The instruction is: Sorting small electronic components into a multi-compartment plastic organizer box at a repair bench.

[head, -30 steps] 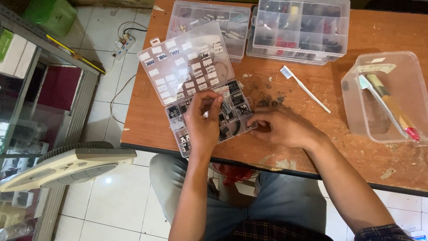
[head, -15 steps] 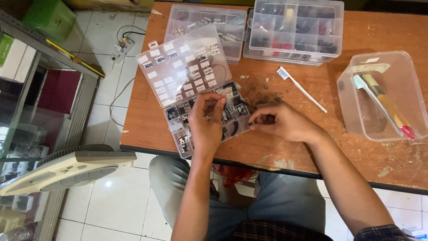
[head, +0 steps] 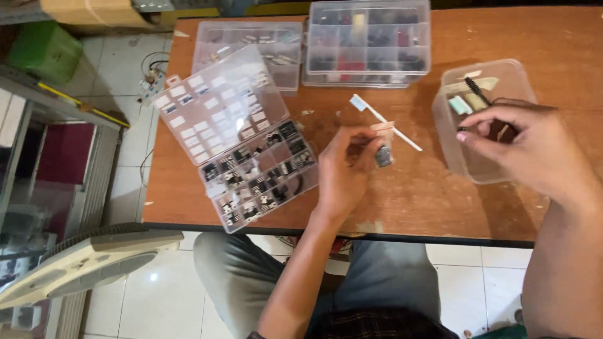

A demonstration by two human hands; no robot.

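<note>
Since half a second earlier, your right hand [head: 527, 147] left the open organizer box [head: 257, 172] and went over to the clear tub [head: 483, 119], fingers loosely curled above its tools, gripping nothing I could make out. Your left hand [head: 352, 166] lifted off the organizer and pinched a small dark component [head: 384, 156] between thumb and fingertips just above the bench [head: 440, 194], wrist bent inward. That part looked light, rigid and fiddly; hold it by the edges.
</note>
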